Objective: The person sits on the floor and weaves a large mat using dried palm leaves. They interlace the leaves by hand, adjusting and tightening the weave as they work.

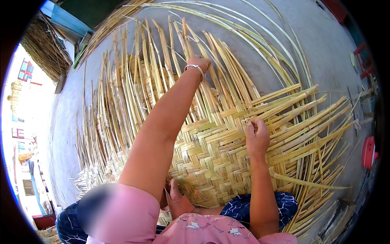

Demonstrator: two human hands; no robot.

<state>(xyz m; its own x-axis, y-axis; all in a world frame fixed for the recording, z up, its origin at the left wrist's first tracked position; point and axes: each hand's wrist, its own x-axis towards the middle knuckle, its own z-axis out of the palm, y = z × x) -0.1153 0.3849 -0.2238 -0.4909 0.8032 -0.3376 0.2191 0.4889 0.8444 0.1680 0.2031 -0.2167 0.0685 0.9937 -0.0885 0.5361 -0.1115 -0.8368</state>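
Observation:
A mat of flat split-cane strips (211,162) lies in front of me, woven in a tight diagonal pattern near my body, with long loose ends fanning out at the far side and to the right. My left hand (199,64), with a pale bangle (196,67) on its wrist, reaches far across and is closed around an upright cane strip (188,44). Closer in, my right hand (257,138) has its fingers pinched together at the edge of the weave, beside the strips pointing right. What its fingertips hold is too small to make out.
Long thin green-yellow strips (260,32) curve over the grey floor (325,49) at the far right. A bundle of dry stalks (45,49) stands at the far left. A red object (369,152) sits at the right edge. My bare foot (175,190) rests at the mat's near edge.

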